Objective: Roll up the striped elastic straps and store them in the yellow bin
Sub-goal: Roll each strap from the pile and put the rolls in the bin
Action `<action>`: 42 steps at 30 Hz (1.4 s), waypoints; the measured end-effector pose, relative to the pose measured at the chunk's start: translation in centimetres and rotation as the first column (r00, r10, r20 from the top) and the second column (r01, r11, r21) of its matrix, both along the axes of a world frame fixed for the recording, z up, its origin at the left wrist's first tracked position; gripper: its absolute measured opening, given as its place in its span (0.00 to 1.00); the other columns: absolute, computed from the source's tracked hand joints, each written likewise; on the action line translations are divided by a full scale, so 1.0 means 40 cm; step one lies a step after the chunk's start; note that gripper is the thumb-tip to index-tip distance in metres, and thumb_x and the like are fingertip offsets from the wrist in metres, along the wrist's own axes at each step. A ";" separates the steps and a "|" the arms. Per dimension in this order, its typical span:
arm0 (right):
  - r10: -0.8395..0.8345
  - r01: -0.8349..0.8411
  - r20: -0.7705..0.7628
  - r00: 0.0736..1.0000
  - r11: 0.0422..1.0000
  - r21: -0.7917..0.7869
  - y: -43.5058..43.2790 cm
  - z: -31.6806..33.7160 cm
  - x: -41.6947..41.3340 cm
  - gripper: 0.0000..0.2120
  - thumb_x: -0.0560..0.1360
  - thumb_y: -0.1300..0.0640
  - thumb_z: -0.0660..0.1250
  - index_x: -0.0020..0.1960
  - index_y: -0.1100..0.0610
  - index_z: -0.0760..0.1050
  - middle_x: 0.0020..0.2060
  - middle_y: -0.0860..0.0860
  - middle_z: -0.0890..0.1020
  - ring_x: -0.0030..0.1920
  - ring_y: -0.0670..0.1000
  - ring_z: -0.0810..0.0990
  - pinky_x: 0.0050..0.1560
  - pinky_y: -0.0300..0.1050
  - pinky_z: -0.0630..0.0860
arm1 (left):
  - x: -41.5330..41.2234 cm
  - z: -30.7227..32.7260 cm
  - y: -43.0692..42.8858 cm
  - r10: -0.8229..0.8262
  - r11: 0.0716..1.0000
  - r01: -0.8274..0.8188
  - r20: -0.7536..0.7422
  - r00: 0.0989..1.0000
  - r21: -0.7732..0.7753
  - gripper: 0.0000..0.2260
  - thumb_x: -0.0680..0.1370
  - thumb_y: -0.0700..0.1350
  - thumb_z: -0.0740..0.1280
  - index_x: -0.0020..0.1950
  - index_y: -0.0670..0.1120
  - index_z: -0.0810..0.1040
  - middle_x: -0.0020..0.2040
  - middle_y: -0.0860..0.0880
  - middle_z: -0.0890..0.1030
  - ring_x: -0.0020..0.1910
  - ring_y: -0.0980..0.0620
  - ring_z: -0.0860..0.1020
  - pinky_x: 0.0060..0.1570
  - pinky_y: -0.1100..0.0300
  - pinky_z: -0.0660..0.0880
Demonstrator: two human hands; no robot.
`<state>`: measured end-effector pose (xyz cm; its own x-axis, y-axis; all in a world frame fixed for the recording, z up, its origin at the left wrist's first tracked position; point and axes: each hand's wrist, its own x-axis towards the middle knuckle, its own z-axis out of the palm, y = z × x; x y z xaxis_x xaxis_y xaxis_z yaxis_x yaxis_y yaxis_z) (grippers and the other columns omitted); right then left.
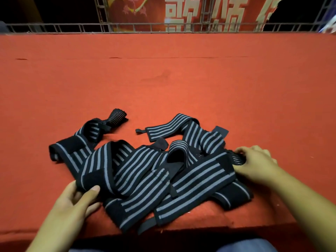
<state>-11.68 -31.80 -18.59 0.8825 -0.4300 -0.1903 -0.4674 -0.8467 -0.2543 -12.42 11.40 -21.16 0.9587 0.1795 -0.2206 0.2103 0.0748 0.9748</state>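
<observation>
Tangled striped straps (141, 170), perhaps four

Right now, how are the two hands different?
The left hand grips a patched end of a strap at the left of the pile, closer in. The right hand pinches a thin-striped end at the pile's right, farther back. The left hand's thumb lies on top of its strap, while the right hand shows its back, fingers curled down. Both hold straps from the same pile.
</observation>
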 end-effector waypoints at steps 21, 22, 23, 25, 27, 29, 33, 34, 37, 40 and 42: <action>0.005 -0.215 0.601 0.799 0.936 0.278 0.014 0.045 -0.039 0.22 0.82 0.47 0.69 0.35 0.55 0.65 0.26 0.45 0.68 0.27 0.44 0.66 0.30 0.43 0.64 | -0.143 -0.011 -0.362 -0.743 0.336 0.370 0.002 0.669 0.866 0.43 0.68 0.74 0.57 0.71 0.74 0.30 0.70 0.80 0.33 0.72 0.77 0.35 0.74 0.70 0.43; -0.020 -0.239 0.609 0.793 0.909 0.341 0.033 0.061 -0.042 0.22 0.83 0.45 0.68 0.36 0.55 0.66 0.25 0.44 0.68 0.26 0.43 0.66 0.29 0.41 0.64 | -0.139 -0.021 -0.377 -0.718 0.356 0.312 0.044 0.694 0.881 0.41 0.70 0.72 0.56 0.73 0.72 0.31 0.73 0.78 0.36 0.74 0.75 0.37 0.74 0.69 0.44; -0.070 -0.268 0.606 0.792 0.853 0.449 0.054 0.082 -0.046 0.23 0.83 0.42 0.67 0.36 0.55 0.67 0.26 0.44 0.70 0.26 0.42 0.67 0.31 0.43 0.65 | -0.134 -0.032 -0.386 -0.697 0.404 0.244 0.124 0.707 0.882 0.39 0.72 0.69 0.55 0.78 0.70 0.38 0.77 0.74 0.44 0.77 0.72 0.44 0.75 0.68 0.48; -0.203 -0.307 0.546 0.813 0.647 0.698 0.089 0.127 -0.056 0.23 0.82 0.37 0.66 0.41 0.56 0.74 0.32 0.49 0.78 0.33 0.48 0.73 0.37 0.47 0.68 | -0.113 -0.052 -0.381 -0.648 0.504 0.212 0.205 0.734 0.837 0.31 0.77 0.60 0.62 0.79 0.67 0.54 0.75 0.70 0.60 0.75 0.69 0.58 0.75 0.65 0.60; -0.287 -0.336 0.469 0.835 0.409 0.849 0.121 0.175 -0.081 0.20 0.83 0.41 0.64 0.48 0.58 0.79 0.37 0.55 0.81 0.36 0.51 0.77 0.38 0.46 0.73 | -0.100 -0.062 -0.361 -0.608 0.558 0.193 0.240 0.756 0.807 0.31 0.79 0.49 0.69 0.75 0.69 0.58 0.70 0.70 0.65 0.71 0.72 0.62 0.75 0.63 0.63; -0.296 -0.388 0.452 0.842 0.250 0.887 0.151 0.211 -0.106 0.17 0.80 0.43 0.64 0.48 0.58 0.78 0.36 0.54 0.82 0.33 0.49 0.79 0.35 0.41 0.77 | -0.103 -0.050 -0.351 -0.609 0.586 0.198 0.265 0.747 0.786 0.31 0.80 0.45 0.70 0.74 0.70 0.60 0.71 0.69 0.68 0.72 0.72 0.64 0.73 0.64 0.63; -0.238 -0.448 0.444 0.864 0.040 0.893 0.204 0.233 -0.128 0.21 0.75 0.44 0.69 0.50 0.63 0.77 0.38 0.57 0.82 0.36 0.50 0.81 0.38 0.42 0.80 | -0.142 0.022 -0.353 -0.565 0.705 0.209 0.358 0.744 0.678 0.34 0.78 0.55 0.70 0.79 0.69 0.57 0.76 0.74 0.61 0.76 0.71 0.60 0.71 0.77 0.56; -0.218 -0.463 0.454 0.864 0.013 0.886 0.214 0.228 -0.129 0.25 0.75 0.44 0.72 0.50 0.68 0.73 0.40 0.60 0.79 0.38 0.51 0.79 0.39 0.43 0.79 | -0.151 0.044 -0.354 -0.553 0.734 0.218 0.380 0.741 0.643 0.36 0.76 0.58 0.70 0.80 0.69 0.56 0.77 0.73 0.61 0.77 0.70 0.60 0.71 0.76 0.56; -0.189 -0.502 0.484 0.855 -0.064 0.862 0.256 0.228 -0.136 0.18 0.76 0.60 0.69 0.38 0.62 0.60 0.33 0.54 0.72 0.34 0.44 0.73 0.35 0.37 0.75 | -0.171 0.094 -0.348 -0.481 0.817 0.229 0.407 0.777 0.529 0.36 0.70 0.66 0.68 0.78 0.67 0.62 0.74 0.71 0.67 0.74 0.69 0.66 0.69 0.73 0.63; -0.165 -0.507 0.493 0.854 -0.055 0.860 0.284 0.222 -0.135 0.25 0.72 0.79 0.59 0.35 0.50 0.58 0.28 0.48 0.69 0.30 0.45 0.70 0.33 0.39 0.71 | -0.171 0.123 -0.339 -0.449 0.841 0.224 0.403 0.798 0.494 0.33 0.69 0.68 0.67 0.74 0.64 0.68 0.70 0.69 0.74 0.71 0.67 0.71 0.66 0.68 0.68; -0.126 -0.514 0.509 0.852 -0.008 0.858 0.295 0.207 -0.128 0.26 0.73 0.81 0.57 0.34 0.49 0.61 0.32 0.51 0.73 0.33 0.48 0.74 0.36 0.39 0.74 | -0.161 0.142 -0.336 -0.468 0.865 0.305 0.420 0.777 0.399 0.29 0.71 0.62 0.69 0.72 0.70 0.68 0.68 0.68 0.77 0.68 0.65 0.76 0.64 0.64 0.73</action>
